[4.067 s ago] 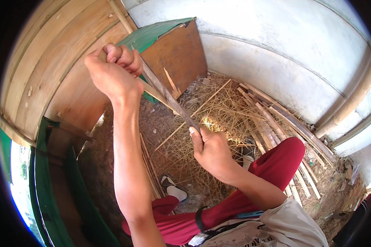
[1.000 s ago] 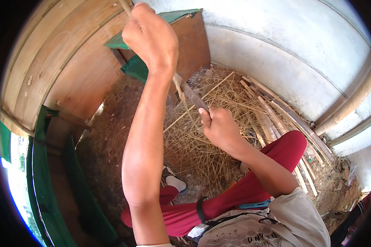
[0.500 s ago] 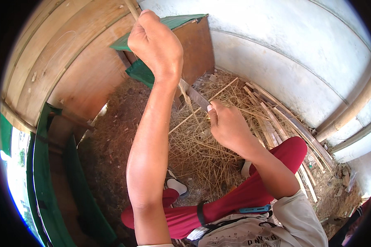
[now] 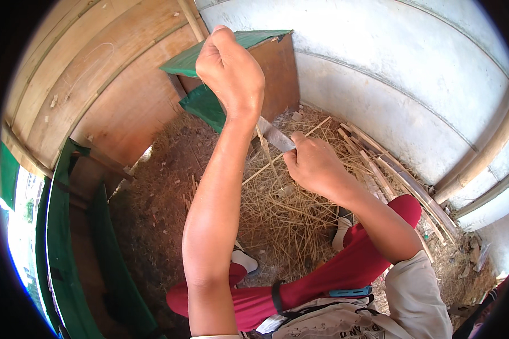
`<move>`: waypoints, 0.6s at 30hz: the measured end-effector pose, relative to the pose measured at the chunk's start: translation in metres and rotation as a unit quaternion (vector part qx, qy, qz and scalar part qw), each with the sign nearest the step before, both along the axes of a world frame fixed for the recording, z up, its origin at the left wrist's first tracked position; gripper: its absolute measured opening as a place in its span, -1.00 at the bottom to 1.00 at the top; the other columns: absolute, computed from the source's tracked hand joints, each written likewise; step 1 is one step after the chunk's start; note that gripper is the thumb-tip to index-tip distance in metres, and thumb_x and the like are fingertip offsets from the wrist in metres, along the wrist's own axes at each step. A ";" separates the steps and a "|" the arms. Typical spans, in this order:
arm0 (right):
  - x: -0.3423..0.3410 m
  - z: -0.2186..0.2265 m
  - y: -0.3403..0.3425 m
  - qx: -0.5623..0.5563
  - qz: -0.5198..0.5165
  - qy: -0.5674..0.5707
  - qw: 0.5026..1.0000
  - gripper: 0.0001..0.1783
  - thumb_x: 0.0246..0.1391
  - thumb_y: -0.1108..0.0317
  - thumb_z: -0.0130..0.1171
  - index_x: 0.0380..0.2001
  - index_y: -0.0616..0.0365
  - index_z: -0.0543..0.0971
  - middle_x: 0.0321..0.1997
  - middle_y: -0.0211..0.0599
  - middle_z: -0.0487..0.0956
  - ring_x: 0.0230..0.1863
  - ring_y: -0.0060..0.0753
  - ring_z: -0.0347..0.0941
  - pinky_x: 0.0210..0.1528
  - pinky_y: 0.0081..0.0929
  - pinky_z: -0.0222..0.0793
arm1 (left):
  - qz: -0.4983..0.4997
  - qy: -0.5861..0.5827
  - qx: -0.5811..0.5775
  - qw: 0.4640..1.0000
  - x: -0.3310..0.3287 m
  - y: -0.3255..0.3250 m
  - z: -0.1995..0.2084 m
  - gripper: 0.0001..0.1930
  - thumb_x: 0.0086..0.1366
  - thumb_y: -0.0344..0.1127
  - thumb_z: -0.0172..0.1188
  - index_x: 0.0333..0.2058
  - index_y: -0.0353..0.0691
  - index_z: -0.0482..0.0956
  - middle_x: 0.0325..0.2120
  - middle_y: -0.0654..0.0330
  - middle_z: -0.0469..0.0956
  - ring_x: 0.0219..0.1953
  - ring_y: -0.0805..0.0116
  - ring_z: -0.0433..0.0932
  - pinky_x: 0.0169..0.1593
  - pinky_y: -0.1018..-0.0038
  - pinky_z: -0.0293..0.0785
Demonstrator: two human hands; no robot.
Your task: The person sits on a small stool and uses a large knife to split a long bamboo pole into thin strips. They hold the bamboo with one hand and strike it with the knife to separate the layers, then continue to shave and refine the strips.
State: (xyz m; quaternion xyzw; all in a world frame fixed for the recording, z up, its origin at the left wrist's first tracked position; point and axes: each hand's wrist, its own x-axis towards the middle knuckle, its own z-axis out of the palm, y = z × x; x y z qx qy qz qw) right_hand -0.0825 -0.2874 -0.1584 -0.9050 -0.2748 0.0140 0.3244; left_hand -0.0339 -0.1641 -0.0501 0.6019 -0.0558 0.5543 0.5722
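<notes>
All places below are taken from the heap of thin straw-coloured strips (image 4: 288,212); the right hand (image 4: 316,166), above the heap's right half, is clamped on the near end of a knife (image 4: 278,138), the grey blade slanting up and left over the heap's far edge; the left hand (image 4: 231,73) is raised beyond the heap, higher than the knife, and curled into a fist; it is judged to be closed on the far end of a pale strip (image 4: 264,146), though that end is hidden; the hands are apart; the strip's visible part hangs over the heap's far side, beside the blade; whether the two touch cannot be told.

Progress, as judged: the strip appears part-worked, its lower end thin and frayed; finished cuttings seem to lie within the heap; the long slats (image 4: 410,181) right of the heap look whole; how many remain for cutting cannot be determined; a brown box (image 4: 280,85) stands beyond the heap.
</notes>
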 end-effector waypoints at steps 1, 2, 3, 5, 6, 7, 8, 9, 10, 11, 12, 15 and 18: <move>0.001 0.000 0.000 0.001 -0.009 0.008 1.000 -0.67 0.22 0.35 0.01 -0.21 0.53 0.47 -0.49 0.14 0.58 -0.39 0.01 0.60 -0.28 -0.13 0.52 | 0.001 0.002 0.000 1.000 -0.001 0.001 0.000 -0.61 0.32 -0.29 -0.11 -0.68 -0.29 0.10 -0.73 0.32 0.07 -0.57 0.54 0.05 -0.51 0.38 0.03; 0.002 0.000 0.001 0.010 -0.007 0.006 1.000 -0.65 0.23 0.32 0.01 -0.19 0.53 0.47 -0.51 0.13 0.58 -0.40 0.00 0.60 -0.30 -0.13 0.52 | 0.003 0.004 0.000 1.000 -0.001 0.002 0.000 -0.60 0.33 -0.29 -0.11 -0.68 -0.29 0.10 -0.73 0.32 0.07 -0.57 0.53 0.05 -0.51 0.37 0.04; 0.001 0.000 0.001 0.019 -0.004 0.005 1.000 -0.63 0.24 0.30 0.02 -0.17 0.52 0.47 -0.52 0.11 0.57 -0.41 0.00 0.60 -0.31 -0.13 0.51 | 0.004 0.006 0.000 1.000 -0.002 0.004 0.001 -0.60 0.33 -0.29 -0.11 -0.68 -0.30 0.10 -0.73 0.32 0.08 -0.57 0.53 0.05 -0.50 0.37 0.04; 0.005 -0.006 0.000 0.032 -0.019 -0.024 0.999 -0.61 0.26 0.26 0.03 -0.14 0.50 0.47 -0.55 0.09 0.57 -0.42 -0.03 0.60 -0.32 -0.14 0.51 | 0.007 0.017 0.000 1.000 -0.002 0.001 0.001 -0.60 0.33 -0.29 -0.11 -0.68 -0.30 0.10 -0.73 0.31 0.08 -0.57 0.53 0.05 -0.50 0.37 0.05; 0.009 -0.014 0.002 0.036 -0.033 -0.052 0.997 -0.60 0.26 0.25 0.04 -0.12 0.49 0.47 -0.56 0.09 0.57 -0.42 -0.04 0.60 -0.33 -0.15 0.50 | 0.009 0.023 0.001 1.000 -0.001 0.000 0.001 -0.60 0.33 -0.29 -0.11 -0.67 -0.30 0.10 -0.73 0.31 0.09 -0.57 0.52 0.05 -0.50 0.36 0.05; 0.011 -0.020 0.003 0.042 -0.046 -0.078 0.995 -0.59 0.27 0.23 0.04 -0.11 0.48 0.47 -0.57 0.09 0.56 -0.43 -0.05 0.60 -0.33 -0.16 0.50 | 0.006 0.015 0.004 1.000 -0.001 0.001 0.001 -0.60 0.34 -0.29 -0.11 -0.67 -0.30 0.10 -0.73 0.30 0.09 -0.57 0.52 0.05 -0.50 0.36 0.05; 0.016 -0.021 0.002 0.045 -0.036 -0.030 0.998 -0.59 0.28 0.22 0.03 -0.10 0.47 0.48 -0.57 0.09 0.56 -0.42 -0.05 0.60 -0.34 -0.17 0.50 | 0.004 0.008 0.007 1.000 0.000 0.002 0.000 -0.60 0.34 -0.28 -0.11 -0.67 -0.30 0.11 -0.74 0.30 0.09 -0.57 0.52 0.06 -0.50 0.36 0.06; 0.024 -0.019 0.000 0.047 -0.027 0.017 0.998 -0.59 0.29 0.21 0.03 -0.10 0.46 0.48 -0.56 0.09 0.56 -0.42 -0.05 0.60 -0.34 -0.17 0.49 | 0.001 0.000 0.010 1.000 0.001 0.003 -0.001 -0.60 0.34 -0.28 -0.12 -0.67 -0.30 0.11 -0.74 0.30 0.09 -0.58 0.52 0.06 -0.50 0.36 0.06; 0.029 -0.018 0.000 0.050 -0.018 0.065 0.996 -0.59 0.30 0.20 0.03 -0.10 0.44 0.48 -0.56 0.09 0.56 -0.42 -0.05 0.60 -0.35 -0.17 0.49 | 0.005 0.004 0.011 1.000 0.001 0.002 -0.001 -0.60 0.34 -0.28 -0.12 -0.67 -0.29 0.11 -0.74 0.30 0.09 -0.57 0.52 0.06 -0.49 0.36 0.06; 0.028 -0.022 0.001 0.067 -0.019 0.030 0.997 -0.59 0.29 0.20 0.03 -0.12 0.44 0.49 -0.57 0.07 0.56 -0.43 -0.04 0.59 -0.35 -0.16 0.48 | 0.009 0.009 0.012 1.000 0.001 0.000 -0.001 -0.60 0.34 -0.27 -0.12 -0.67 -0.29 0.11 -0.74 0.30 0.09 -0.57 0.52 0.06 -0.49 0.36 0.06; 0.026 -0.028 0.004 0.084 -0.021 -0.004 0.996 -0.60 0.29 0.20 0.03 -0.14 0.44 0.50 -0.58 0.06 0.56 -0.45 -0.03 0.58 -0.36 -0.15 0.48 | 0.012 0.013 0.013 1.000 0.002 -0.002 -0.001 -0.59 0.35 -0.27 -0.12 -0.67 -0.29 0.11 -0.74 0.30 0.09 -0.57 0.52 0.06 -0.49 0.36 0.06; 0.018 -0.021 0.011 0.077 -0.037 -0.056 0.995 -0.63 0.26 0.18 0.09 -0.27 0.38 0.53 -0.61 0.05 0.55 -0.51 0.07 0.55 -0.37 -0.08 0.42 | 0.014 0.028 0.005 1.000 0.003 -0.004 0.000 -0.59 0.35 -0.26 -0.11 -0.67 -0.29 0.11 -0.74 0.31 0.09 -0.58 0.53 0.07 -0.50 0.36 0.06; 0.020 -0.019 0.012 0.073 -0.050 -0.060 0.994 -0.66 0.23 0.22 0.12 -0.40 0.35 0.54 -0.65 0.03 0.53 -0.55 0.11 0.52 -0.38 -0.04 0.39 | -0.001 0.000 -0.001 1.000 0.002 0.001 0.001 -0.60 0.34 -0.25 -0.12 -0.68 -0.27 0.13 -0.75 0.32 0.10 -0.59 0.54 0.07 -0.52 0.38 0.05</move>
